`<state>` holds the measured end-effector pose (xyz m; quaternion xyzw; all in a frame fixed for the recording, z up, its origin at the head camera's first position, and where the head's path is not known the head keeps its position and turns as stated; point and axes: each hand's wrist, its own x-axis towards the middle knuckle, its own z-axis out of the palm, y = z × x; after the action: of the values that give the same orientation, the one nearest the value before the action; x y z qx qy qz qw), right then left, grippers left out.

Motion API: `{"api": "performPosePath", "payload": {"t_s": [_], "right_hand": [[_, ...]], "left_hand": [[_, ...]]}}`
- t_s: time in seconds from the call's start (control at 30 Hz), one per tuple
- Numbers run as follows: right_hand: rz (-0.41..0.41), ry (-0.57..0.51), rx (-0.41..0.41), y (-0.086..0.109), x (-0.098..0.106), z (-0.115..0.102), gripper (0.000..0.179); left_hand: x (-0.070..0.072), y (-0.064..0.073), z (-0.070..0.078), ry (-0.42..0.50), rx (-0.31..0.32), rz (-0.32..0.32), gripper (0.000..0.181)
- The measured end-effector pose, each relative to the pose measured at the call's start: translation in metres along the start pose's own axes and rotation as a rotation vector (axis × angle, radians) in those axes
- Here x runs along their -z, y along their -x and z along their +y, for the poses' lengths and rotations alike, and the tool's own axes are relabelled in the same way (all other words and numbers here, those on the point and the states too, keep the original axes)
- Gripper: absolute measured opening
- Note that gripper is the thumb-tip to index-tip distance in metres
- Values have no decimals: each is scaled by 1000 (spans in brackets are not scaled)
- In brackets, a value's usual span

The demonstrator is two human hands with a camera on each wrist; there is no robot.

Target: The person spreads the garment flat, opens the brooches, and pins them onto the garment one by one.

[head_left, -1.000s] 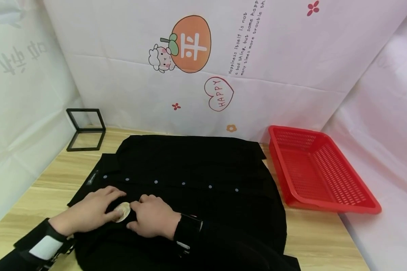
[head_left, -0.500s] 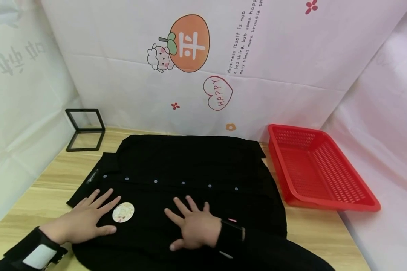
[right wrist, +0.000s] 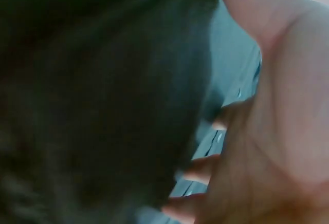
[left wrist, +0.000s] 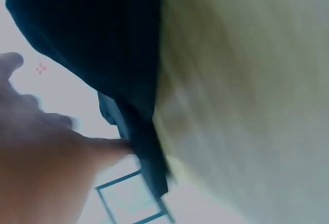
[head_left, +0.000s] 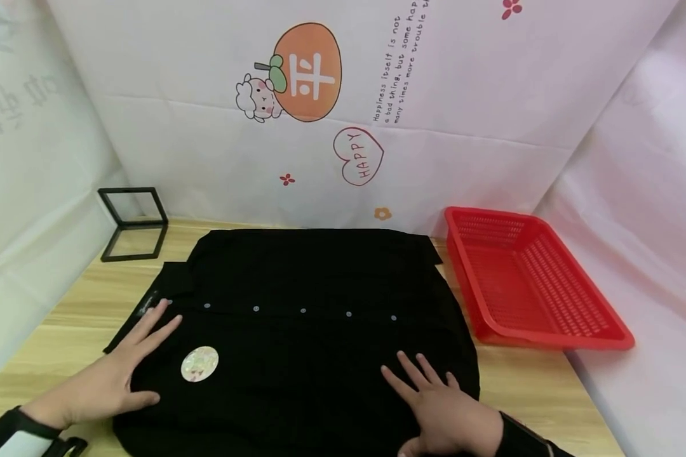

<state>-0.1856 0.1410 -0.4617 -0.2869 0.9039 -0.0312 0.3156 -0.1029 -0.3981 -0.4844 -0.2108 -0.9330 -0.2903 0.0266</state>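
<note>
A black button-up shirt (head_left: 309,368) lies spread on the table, its row of buttons running across. On its left part sits a round pale disc (head_left: 200,364) with a small printed pattern, lying flat. Left of the disc, my left hand (head_left: 111,381) is spread over the shirt's edge near the collar, holding nothing. My right hand (head_left: 448,409), fingers splayed, lies over the lower right of the shirt. In the right wrist view the palm (right wrist: 288,121) is beside dark cloth (right wrist: 103,106). The left wrist view is blurred, with the shirt's edge (left wrist: 103,29) beyond the fingers.
A red plastic basket (head_left: 480,298) stands at the right on the wooden table (head_left: 526,387). At the back left is a hinged black frame (head_left: 131,225). A white printed cloth (head_left: 206,165) hangs behind the table.
Both hands first had their fingers at the disc, then let it go. The right hand slid far right across the shirt; the left moved a little left. The disc stays on the shirt.
</note>
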Motion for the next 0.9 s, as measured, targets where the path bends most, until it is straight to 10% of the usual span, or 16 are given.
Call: {"api": "performPosePath", "payload": {"t_s": [0.2,0.5,0.77,0.9], "right_hand": [[33,14,14,7,-10,8,111],[20,55,-47,3,-11,7,120],[15,47,-55,0,-10,4,123],[23,45,-56,1,-10,4,122]], "left_hand": [[-4,1,-9,-127,216,-216,111],[11,-12,-8,-222,211,-289,93],[23,-44,20,-317,-35,-156,43],[6,-56,31,-318,-159,-222,48]]}}
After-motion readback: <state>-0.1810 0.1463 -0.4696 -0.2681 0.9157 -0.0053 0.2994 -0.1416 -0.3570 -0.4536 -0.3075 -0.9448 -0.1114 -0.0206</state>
